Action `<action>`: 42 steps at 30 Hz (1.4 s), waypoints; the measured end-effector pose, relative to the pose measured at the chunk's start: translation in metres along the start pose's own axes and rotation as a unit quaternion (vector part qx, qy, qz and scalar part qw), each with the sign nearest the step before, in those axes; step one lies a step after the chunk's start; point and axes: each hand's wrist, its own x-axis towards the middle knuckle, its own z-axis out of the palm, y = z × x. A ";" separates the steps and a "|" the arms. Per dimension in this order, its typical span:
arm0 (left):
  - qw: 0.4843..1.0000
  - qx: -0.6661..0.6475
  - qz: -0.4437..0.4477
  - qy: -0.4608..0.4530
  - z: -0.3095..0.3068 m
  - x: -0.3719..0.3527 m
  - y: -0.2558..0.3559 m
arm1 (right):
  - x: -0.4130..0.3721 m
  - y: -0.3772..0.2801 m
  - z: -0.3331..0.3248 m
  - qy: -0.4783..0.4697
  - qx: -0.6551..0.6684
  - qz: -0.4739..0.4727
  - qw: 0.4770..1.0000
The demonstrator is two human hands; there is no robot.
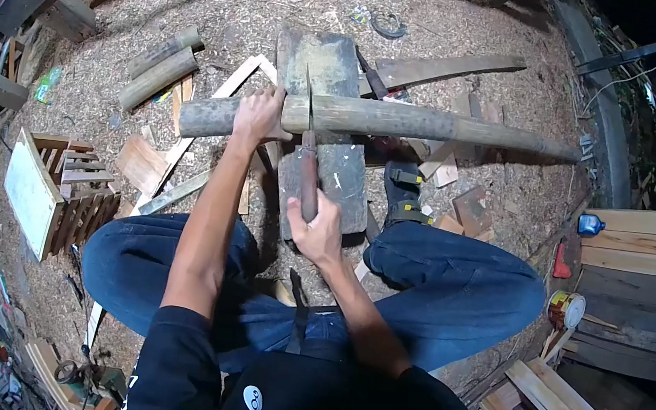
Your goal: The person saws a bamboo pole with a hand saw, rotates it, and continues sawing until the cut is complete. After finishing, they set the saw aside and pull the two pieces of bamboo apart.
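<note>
A long bamboo pole (407, 121) lies crosswise over a low wooden bench (324, 173). My left hand (258, 115) is wrapped over the pole, left of the blade. With my right hand (313, 230) I grip the long brown handle of a handsaw (308, 177). Its thin blade, seen edge-on, points away from me and crosses the pole just right of my left hand. How deep the blade sits in the bamboo cannot be made out.
Two short bamboo pieces (159, 79) lie at the left. A curved plank (448, 68) is behind the pole. A wooden crate (61, 197) stands left of my knee; stacked boards (641, 241) and a can (566, 309) are at the right. Shavings and offcuts cover the ground.
</note>
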 end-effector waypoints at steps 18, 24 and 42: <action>0.993 0.055 -0.099 0.030 -0.002 -0.031 0.050 | 0.048 -0.065 -0.076 -0.088 0.026 0.020 0.996; 0.976 0.017 -0.029 0.214 -0.006 -0.025 0.050 | 0.044 -0.068 -0.091 -0.096 0.099 0.082 0.987; 0.996 -0.044 -0.068 -0.032 -0.006 0.014 0.007 | 0.098 0.010 -0.029 -0.090 0.182 0.030 0.979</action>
